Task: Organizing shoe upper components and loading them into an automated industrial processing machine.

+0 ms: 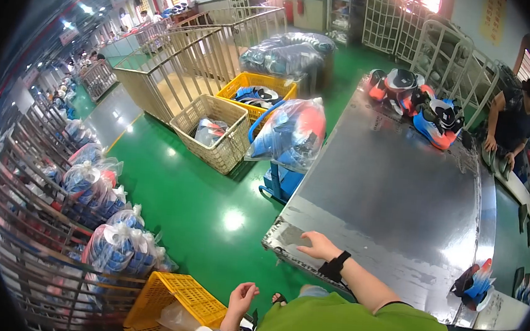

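Fingers of the right hand [316,244] are lying spread and flat on the near corner of a large grey metal table [393,200], gripping nothing; a black band is wrapping the wrist just behind them, and the bare forearm is running back to a green sleeve at the lower edge. The left hand [242,296] is hanging lower, off the table and above the green floor [181,196], its fingers loosely curled and open, holding nothing, with a dark watch-like band at the wrist. Just beside and below that hand a yellow plastic crate [170,298] is sitting on the floor with clear plastic showing inside it. At the left edge of the table a clear bag of blue and red shoe parts [289,133] is resting on a blue cart [279,182]. Beyond it a beige crate [215,130] and a second yellow crate [255,90] are standing near a beige railing. More tied bags of blue pieces [116,241] are leaning along a metal rack on the left. On the far end of the table a pile of red, blue and black shoe uppers [419,103] is lying, and another person in dark clothes [514,120] is working there, hands down at the table edge. A small cluster of similar parts [473,284] is lying near the table's right near corner, well apart from the right hand.
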{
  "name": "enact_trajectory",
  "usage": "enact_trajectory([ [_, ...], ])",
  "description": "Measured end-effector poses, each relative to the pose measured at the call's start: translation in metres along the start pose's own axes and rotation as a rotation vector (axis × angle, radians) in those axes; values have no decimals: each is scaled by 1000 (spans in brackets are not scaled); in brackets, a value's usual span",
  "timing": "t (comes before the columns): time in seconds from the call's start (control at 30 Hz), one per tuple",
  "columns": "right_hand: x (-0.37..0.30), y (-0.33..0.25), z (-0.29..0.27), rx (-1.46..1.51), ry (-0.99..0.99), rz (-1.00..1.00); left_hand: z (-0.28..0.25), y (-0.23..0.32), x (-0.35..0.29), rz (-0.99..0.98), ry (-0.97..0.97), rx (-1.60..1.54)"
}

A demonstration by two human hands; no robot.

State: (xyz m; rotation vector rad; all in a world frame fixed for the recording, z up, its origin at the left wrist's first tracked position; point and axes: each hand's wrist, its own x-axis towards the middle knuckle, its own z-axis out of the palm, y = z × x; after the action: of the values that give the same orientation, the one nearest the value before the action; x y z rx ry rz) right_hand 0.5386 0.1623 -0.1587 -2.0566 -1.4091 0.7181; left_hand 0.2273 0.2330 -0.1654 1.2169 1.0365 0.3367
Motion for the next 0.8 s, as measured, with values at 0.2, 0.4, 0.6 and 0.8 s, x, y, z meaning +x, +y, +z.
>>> enact_trajectory([
  [0.2, 91, -4, 19, 349, 33, 201, -42, 40, 79, -8, 6, -74],
  [0.4, 189, -10, -17, 736, 61, 444, -102, 85, 165, 167, 65, 26],
  [0.6, 296, 8, -11, 1198, 171, 616, -181, 99, 246, 58, 71, 130],
  [0.8, 347, 72, 39, 1546, 614, 869, -227, 155, 349, 69, -37, 398],
])
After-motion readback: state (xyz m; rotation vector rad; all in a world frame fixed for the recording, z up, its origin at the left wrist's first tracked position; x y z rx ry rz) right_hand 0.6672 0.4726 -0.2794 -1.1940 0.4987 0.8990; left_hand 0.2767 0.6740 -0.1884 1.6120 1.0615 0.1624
